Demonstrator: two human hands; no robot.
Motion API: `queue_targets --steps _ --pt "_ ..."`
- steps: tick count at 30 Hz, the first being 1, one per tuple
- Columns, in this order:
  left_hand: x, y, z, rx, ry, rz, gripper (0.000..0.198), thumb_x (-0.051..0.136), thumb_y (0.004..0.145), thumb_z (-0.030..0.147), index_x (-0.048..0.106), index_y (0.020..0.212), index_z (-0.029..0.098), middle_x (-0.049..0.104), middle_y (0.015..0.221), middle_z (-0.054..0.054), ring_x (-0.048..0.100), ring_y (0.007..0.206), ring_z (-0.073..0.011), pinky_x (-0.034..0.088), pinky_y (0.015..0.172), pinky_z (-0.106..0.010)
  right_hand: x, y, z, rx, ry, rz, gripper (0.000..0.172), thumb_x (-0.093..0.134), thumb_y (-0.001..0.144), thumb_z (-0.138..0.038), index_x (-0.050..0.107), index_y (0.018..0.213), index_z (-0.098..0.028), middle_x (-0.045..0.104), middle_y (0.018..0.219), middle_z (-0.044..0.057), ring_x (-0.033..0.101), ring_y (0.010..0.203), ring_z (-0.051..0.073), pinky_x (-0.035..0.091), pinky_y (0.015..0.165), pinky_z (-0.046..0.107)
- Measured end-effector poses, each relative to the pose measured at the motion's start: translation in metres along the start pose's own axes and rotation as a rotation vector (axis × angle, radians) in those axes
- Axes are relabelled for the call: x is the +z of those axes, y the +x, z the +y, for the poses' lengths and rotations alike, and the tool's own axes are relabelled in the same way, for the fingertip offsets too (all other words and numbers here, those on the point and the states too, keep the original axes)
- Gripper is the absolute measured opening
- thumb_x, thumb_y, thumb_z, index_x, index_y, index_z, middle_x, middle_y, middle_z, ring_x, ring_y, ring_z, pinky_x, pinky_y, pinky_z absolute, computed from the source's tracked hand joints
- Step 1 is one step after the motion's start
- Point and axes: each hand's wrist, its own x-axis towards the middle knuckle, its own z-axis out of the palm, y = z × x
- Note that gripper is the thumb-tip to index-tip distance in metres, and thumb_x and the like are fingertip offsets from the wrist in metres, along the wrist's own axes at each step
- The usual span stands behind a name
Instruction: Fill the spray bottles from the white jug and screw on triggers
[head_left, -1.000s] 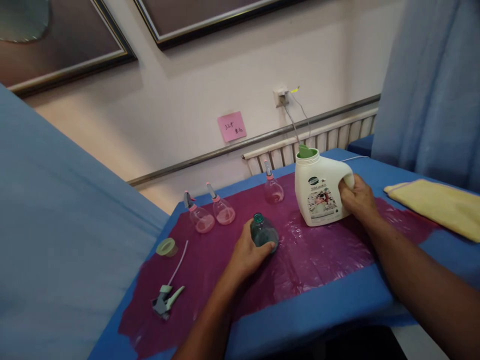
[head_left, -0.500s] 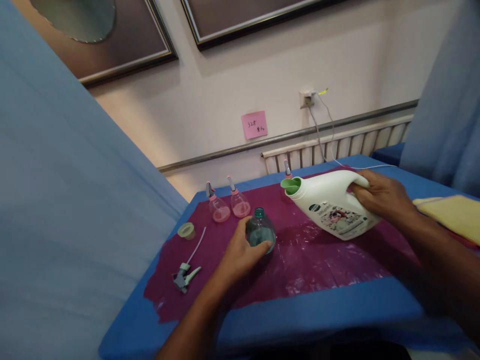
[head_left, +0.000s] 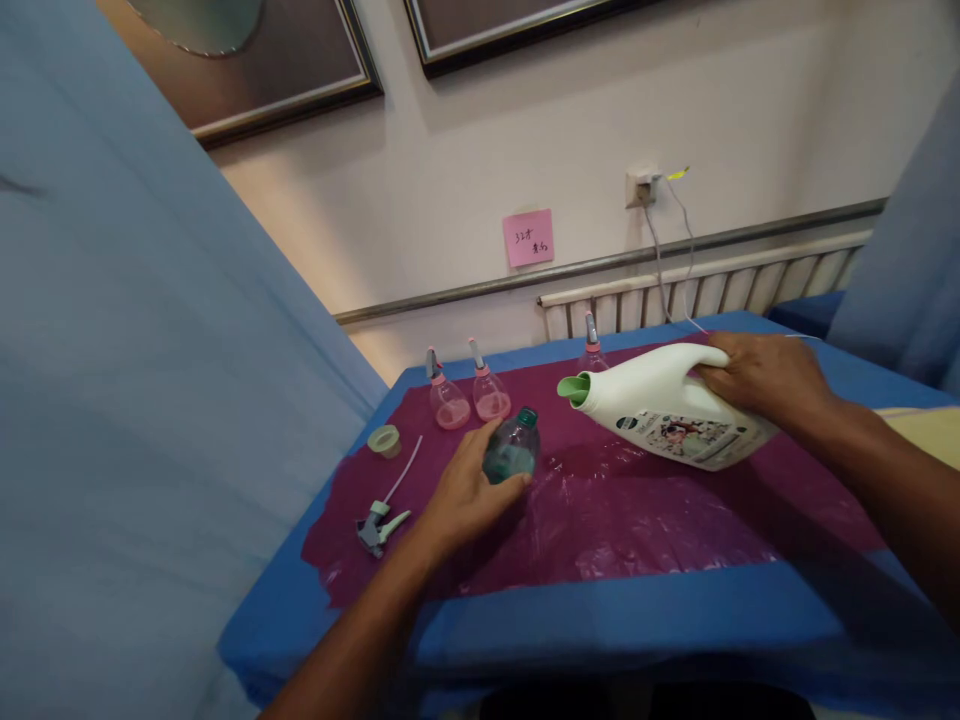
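Note:
My left hand [head_left: 474, 485] is closed round a small clear green-tinted spray bottle [head_left: 516, 445] with its top off, some liquid inside, tilted to the right. My right hand [head_left: 772, 375] grips the handle of a large white detergent jug [head_left: 675, 405], which is tipped left. The jug's green spout [head_left: 574, 388] is up and to the right of the bottle's mouth, apart from it. I see no liquid coming out. A grey and pale green trigger sprayer [head_left: 381, 522] with its tube lies left of my left hand. Behind it sits a pale green cap [head_left: 385, 440].
Two pink spray bottles [head_left: 491, 395] stand at the back, and another pink-topped one [head_left: 592, 350] is partly hidden behind the jug. Purple plastic sheeting [head_left: 600, 530] covers the blue table [head_left: 570, 620]. A yellow cloth [head_left: 922, 430] lies at right; a blue curtain [head_left: 150, 400] hangs at left.
The jug has tipped further, its spout now lower and nearer the bottle. The small bottle has gone from upright to leaning right. The camera view has shifted a little.

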Motion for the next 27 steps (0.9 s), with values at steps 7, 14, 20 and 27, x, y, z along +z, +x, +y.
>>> queue_targets --steps 7,14,20,27 --pt "-0.019 0.009 0.021 0.026 0.169 -0.038 0.075 0.084 0.086 0.041 0.057 0.155 0.025 0.07 0.149 -0.014 0.071 0.135 -0.0392 0.058 0.116 -0.057 -0.008 -0.001 -0.015 -0.023 -0.044 -0.002 0.046 0.051 0.105 -0.056 0.08 0.117 -0.023 0.084 0.111 0.018 0.072 0.085 0.031 0.031 0.068 0.039" --pt "-0.026 0.018 0.02 0.162 0.287 -0.074 0.068 0.081 0.089 0.036 0.059 0.152 0.025 0.069 0.149 -0.015 0.068 0.136 -0.0398 0.057 0.117 -0.058 -0.016 -0.004 -0.028 -0.058 -0.094 -0.049 0.052 0.047 0.108 -0.06 0.078 0.123 -0.022 0.084 0.112 0.019 0.074 0.091 0.034 0.032 0.069 0.039" --pt "-0.03 0.024 0.023 0.24 0.351 -0.134 0.057 0.077 0.092 0.032 0.062 0.147 0.027 0.072 0.141 -0.013 0.069 0.129 -0.0377 0.058 0.112 -0.057 -0.018 -0.003 -0.036 -0.104 -0.072 -0.036 0.047 0.05 0.107 -0.055 0.08 0.117 -0.021 0.083 0.107 0.021 0.072 0.088 0.034 0.033 0.07 0.04" --pt "-0.036 0.027 0.014 0.286 0.443 -0.158 0.072 0.08 0.092 0.033 0.056 0.159 0.033 0.065 0.157 -0.013 0.061 0.145 -0.0417 0.053 0.122 -0.062 -0.017 0.0 -0.04 -0.108 -0.058 -0.033 0.039 0.055 0.105 -0.052 0.08 0.113 -0.023 0.083 0.106 0.016 0.069 0.082 0.027 0.03 0.07 0.037"
